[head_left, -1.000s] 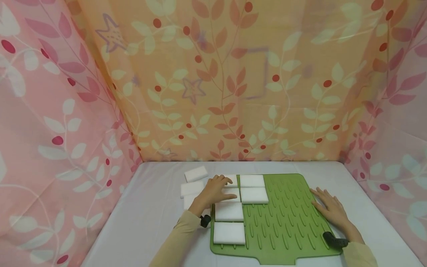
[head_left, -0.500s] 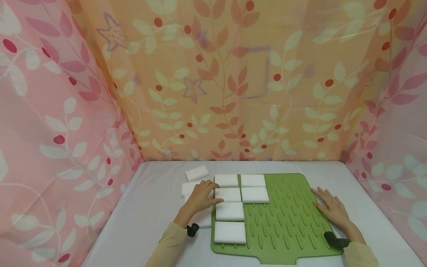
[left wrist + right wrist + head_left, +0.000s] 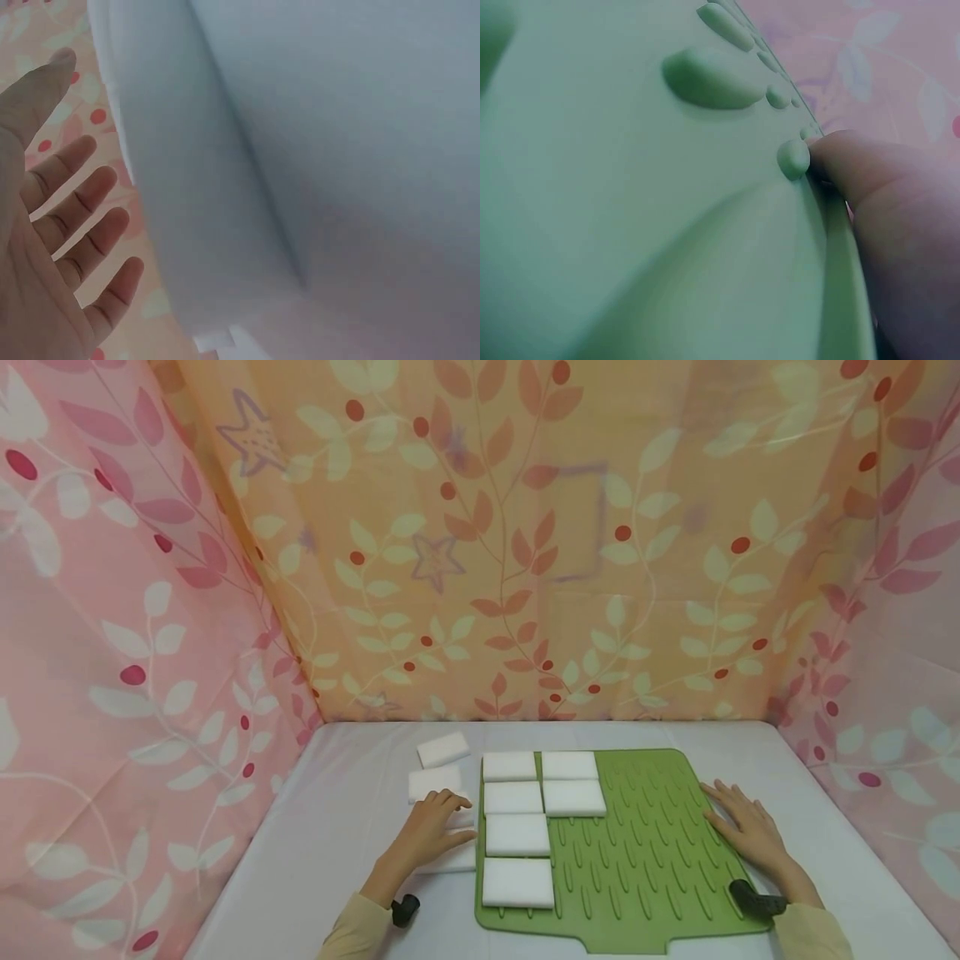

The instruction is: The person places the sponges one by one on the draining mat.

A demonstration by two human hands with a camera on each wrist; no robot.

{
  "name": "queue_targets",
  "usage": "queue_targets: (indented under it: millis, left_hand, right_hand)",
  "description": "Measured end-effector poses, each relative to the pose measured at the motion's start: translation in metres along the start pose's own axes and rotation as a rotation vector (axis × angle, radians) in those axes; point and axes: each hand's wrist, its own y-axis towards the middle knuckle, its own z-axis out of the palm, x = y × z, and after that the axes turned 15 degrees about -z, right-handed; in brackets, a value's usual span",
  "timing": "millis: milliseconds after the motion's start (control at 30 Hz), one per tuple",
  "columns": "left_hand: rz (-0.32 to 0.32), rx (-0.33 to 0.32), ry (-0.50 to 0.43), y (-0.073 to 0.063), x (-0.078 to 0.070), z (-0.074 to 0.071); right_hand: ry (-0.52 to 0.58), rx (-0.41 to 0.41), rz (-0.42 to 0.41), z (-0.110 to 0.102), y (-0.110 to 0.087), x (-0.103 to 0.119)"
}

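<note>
My left hand (image 3: 427, 828) hovers over the loose white sponges left of the mat, fingers and thumb apart with nothing between them. In the left wrist view its fingers (image 3: 97, 195) are spread beside a large white sponge (image 3: 195, 195). My right hand (image 3: 752, 839) rests along the right edge of the green ridged mat (image 3: 637, 860), with the thumb (image 3: 885, 172) touching that edge in the right wrist view. On the mat, several white sponges (image 3: 517, 883) form a column at the left, and two more (image 3: 573, 798) lie beside its far end.
Loose sponges lie on the white-covered table (image 3: 315, 827) left of the mat: one (image 3: 442, 749) at the far end, another (image 3: 435, 783) nearer, and others partly hidden by my left hand. A patterned curtain (image 3: 525, 610) stands behind the table, with more at both sides.
My left hand has moved left and toward me, from above the sponge column on the mat to the loose sponges. The right hand has stayed at the mat's edge.
</note>
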Motion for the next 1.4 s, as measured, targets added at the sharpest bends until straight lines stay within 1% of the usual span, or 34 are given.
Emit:
queue_targets:
  millis: [100, 267, 467, 533, 633, 833, 933, 1100, 1300, 1400]
  left_hand:
    - [0.007, -0.014, 0.018, -0.006, 0.006, 0.001]
    - [-0.002, 0.005, 0.030, -0.015, 0.015, -0.001]
    - [0.024, -0.012, 0.063, -0.020, 0.021, -0.005]
    - [0.029, -0.009, 0.072, -0.021, 0.022, -0.006]
    - [0.021, 0.018, 0.078, -0.023, 0.023, -0.008]
    - [-0.025, 0.110, 0.078, -0.026, 0.021, -0.011]
    - [-0.034, 0.135, 0.091, -0.026, 0.019, -0.013]
    - [-0.034, 0.160, 0.111, -0.025, 0.019, -0.013]
    - [-0.034, 0.176, 0.111, -0.027, 0.021, -0.012]
    - [-0.039, 0.184, 0.106, -0.028, 0.021, -0.014]
  right_hand:
    - [0.002, 0.001, 0.008, -0.001, 0.001, 0.000]
    - [0.005, 0.001, 0.012, -0.001, 0.001, 0.001]
    - [-0.001, -0.009, 0.009, -0.002, 0.002, 0.000]
    - [-0.002, -0.010, 0.008, -0.002, 0.002, 0.000]
    - [-0.001, -0.011, 0.008, -0.002, 0.002, -0.001]
    - [-0.006, -0.011, 0.006, -0.003, 0.002, 0.001]
    - [-0.005, -0.018, 0.007, -0.004, 0.002, 0.001]
    - [-0.001, -0.022, 0.004, -0.004, 0.002, 0.001]
    - [-0.002, -0.026, -0.005, -0.001, 0.000, 0.001]
    - [-0.003, -0.027, -0.005, 0.000, 0.000, 0.002]
